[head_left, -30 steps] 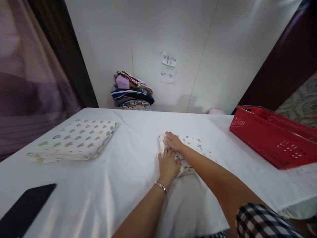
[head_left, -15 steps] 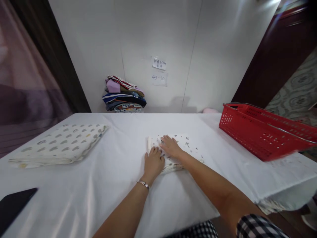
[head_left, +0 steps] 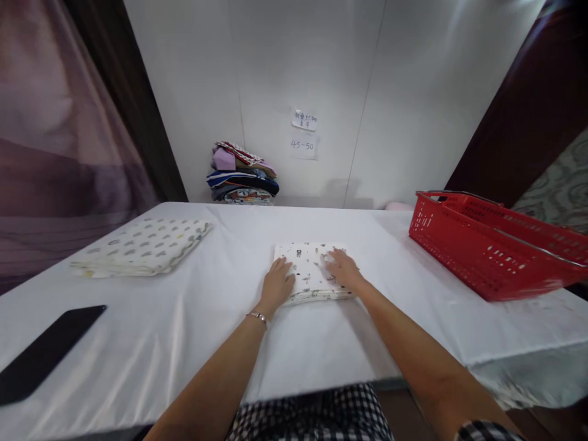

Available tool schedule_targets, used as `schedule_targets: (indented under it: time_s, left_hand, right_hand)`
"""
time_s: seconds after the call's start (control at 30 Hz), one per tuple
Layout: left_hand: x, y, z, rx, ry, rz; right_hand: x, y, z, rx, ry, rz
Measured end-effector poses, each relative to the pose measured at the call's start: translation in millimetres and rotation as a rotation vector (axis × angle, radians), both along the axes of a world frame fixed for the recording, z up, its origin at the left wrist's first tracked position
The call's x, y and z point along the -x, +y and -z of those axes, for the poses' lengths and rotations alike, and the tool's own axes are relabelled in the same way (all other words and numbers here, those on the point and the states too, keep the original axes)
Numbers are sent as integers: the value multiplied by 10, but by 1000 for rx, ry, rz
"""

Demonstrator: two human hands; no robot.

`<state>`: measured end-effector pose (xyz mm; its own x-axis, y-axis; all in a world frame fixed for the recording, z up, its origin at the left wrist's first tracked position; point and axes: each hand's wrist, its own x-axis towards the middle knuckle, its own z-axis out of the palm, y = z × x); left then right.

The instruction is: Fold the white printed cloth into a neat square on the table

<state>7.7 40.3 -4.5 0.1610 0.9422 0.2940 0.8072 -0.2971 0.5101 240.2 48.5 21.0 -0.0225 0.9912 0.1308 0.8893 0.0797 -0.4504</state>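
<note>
Surface (head_left: 193, 331) in white carries 1 red basket (head_left: 496, 251) at right, 1 spotted folded cloth (head_left: 142, 248) at left, 1 black phone (head_left: 43, 352). At the middle lies 1 small printed folded cloth (head_left: 310, 275), nearly square, edges parallel to the surface edge. Left hand (head_left: 277, 285) and right hand (head_left: 342, 271) press flat on it, fingers open, apart.

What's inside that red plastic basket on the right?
The red plastic basket shows only its slotted walls and metal handles. Its floor is hidden behind the near wall, so I cannot tell whether it holds anything.
</note>
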Motion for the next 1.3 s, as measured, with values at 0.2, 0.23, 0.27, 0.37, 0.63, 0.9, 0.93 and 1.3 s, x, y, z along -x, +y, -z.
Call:
schedule_targets:
  time_s: [0.2,0.23,0.27,0.37,0.63,0.9,0.93,1.3]
  left_hand:
    - [79,-73,-26,133,-226,-264]
    - [102,-96,-39,168,-241,-282]
    - [128,-122,-54,199,-248,-298]
    - [206,-205,-100,256,-229,-316]
    - [63,-428,-46,274,-274,-134]
    - [28,-482,13,232,-357,-53]
    - [42,-472,27,222,-373,-55]
    - [148,54,-24,-21,-80,-75]
  right_hand:
    - [-588,-311,190,108,121,248]
    - [-618,-345,222,110,146,265]
    - [-631,-370,249,99,163,275]
    - [-622,-377,299,48,217,286]
    - [-994,-119,265,-49,419,354]
    - [-925,-311,247,-234,94,311]
    - [-813,-385,234,-283,64,261]
    - [-910,-293,232,-81,-26,338]
